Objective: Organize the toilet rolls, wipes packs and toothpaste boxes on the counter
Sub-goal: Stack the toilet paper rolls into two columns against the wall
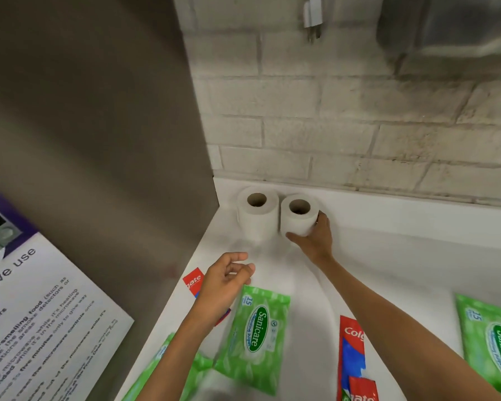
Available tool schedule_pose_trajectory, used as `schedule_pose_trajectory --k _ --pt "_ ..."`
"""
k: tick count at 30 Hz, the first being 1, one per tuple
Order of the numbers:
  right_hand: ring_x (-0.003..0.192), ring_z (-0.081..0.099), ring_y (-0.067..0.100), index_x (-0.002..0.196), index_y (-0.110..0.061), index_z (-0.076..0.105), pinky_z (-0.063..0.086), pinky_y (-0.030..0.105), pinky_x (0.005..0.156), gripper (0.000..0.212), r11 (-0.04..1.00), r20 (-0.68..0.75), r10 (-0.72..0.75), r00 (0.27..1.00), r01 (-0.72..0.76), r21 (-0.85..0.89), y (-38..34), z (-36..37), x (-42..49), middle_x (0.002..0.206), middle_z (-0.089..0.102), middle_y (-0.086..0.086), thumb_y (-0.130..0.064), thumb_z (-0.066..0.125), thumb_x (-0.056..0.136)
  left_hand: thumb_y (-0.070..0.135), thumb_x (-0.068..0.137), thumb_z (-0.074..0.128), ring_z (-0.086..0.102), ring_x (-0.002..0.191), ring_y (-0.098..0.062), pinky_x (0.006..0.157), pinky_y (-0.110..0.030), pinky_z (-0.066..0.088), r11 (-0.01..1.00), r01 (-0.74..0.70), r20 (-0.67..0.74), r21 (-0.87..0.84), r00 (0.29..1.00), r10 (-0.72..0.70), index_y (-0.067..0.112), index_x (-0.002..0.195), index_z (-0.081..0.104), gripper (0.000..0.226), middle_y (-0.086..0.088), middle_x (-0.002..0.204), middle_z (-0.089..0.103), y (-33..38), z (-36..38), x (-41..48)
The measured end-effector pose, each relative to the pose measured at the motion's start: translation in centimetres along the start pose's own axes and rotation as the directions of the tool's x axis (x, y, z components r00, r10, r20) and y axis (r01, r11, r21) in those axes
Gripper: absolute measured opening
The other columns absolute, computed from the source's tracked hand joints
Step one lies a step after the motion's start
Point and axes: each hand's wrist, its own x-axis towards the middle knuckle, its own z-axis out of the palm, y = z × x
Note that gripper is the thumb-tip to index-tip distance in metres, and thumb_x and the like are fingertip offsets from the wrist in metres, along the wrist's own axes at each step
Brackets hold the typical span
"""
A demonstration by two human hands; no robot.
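Observation:
Two white toilet rolls stand upright side by side at the back of the white counter (388,270), near the brick wall. My right hand (315,238) grips the right roll (298,217), thumb in front and fingers behind it. The left roll (257,212) stands free beside the grey appliance. My left hand (224,282) hovers with loosely curled fingers, holding nothing, above a red toothpaste box (193,280). A green wipes pack (255,340) lies just below that hand. Another toothpaste box (351,351) lies under my right forearm.
A grey appliance (99,140) with a printed notice (41,328) walls off the left side. More green wipes packs lie at the right edge (492,345) and bottom left (162,369). A red toothpaste box (362,389) sits at the bottom. A plug (313,15) hangs on the wall.

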Motion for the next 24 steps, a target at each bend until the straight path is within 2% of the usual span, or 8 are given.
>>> schedule_pose_trajectory --k 5,17,21,24 --pt "0.121 0.05 0.026 0.132 -0.009 0.04 0.04 0.03 0.089 0.086 1.0 0.004 -0.008 1.0 0.008 -0.008 0.0 0.4 0.5 0.135 0.047 0.008 -0.018 0.085 0.059 0.019 0.089 0.059 0.066 0.082 -0.011 0.075 -0.018 0.048 1.0 0.005 -0.003 0.009 1.0 -0.005 0.027 0.104 0.057 0.017 -0.008 0.107 0.067 -0.4 0.0 0.5" --pt "0.125 0.046 0.029 0.136 -0.009 0.033 0.041 0.039 0.097 0.093 0.998 0.054 0.012 0.998 -0.009 -0.059 -0.4 0.4 1.0 0.138 0.044 0.01 -0.022 0.085 0.061 0.02 0.089 0.059 0.065 0.081 -0.01 0.072 -0.015 0.049 0.999 0.029 -0.01 0.039 1.0 -0.029 0.02 0.113 0.056 0.023 -0.011 0.109 0.066 -0.4 0.5 0.7" --pt "0.132 0.036 0.031 0.144 -0.01 0.021 0.036 0.043 0.104 0.104 0.997 0.038 0.039 0.999 -0.036 -0.073 -0.7 -0.7 -0.2 0.143 0.034 0.014 -0.025 0.084 0.063 0.021 0.089 0.059 0.064 0.08 -0.009 0.071 -0.016 0.047 0.999 0.021 -0.013 0.047 1.0 -0.021 0.019 0.113 0.055 0.024 -0.011 0.11 0.066 0.5 0.8 0.5" --pt "0.131 0.038 0.032 0.145 -0.012 0.021 0.037 0.042 0.104 0.096 0.995 -0.022 0.063 0.998 -0.065 -0.08 -1.1 -2.4 -2.4 0.142 0.034 0.016 -0.023 0.079 0.07 0.021 0.089 0.06 0.064 0.079 -0.011 0.069 -0.019 0.046 0.998 -0.004 -0.004 0.057 1.0 0.004 0.019 0.112 0.055 0.024 -0.011 0.109 0.066 1.4 1.1 -0.7"
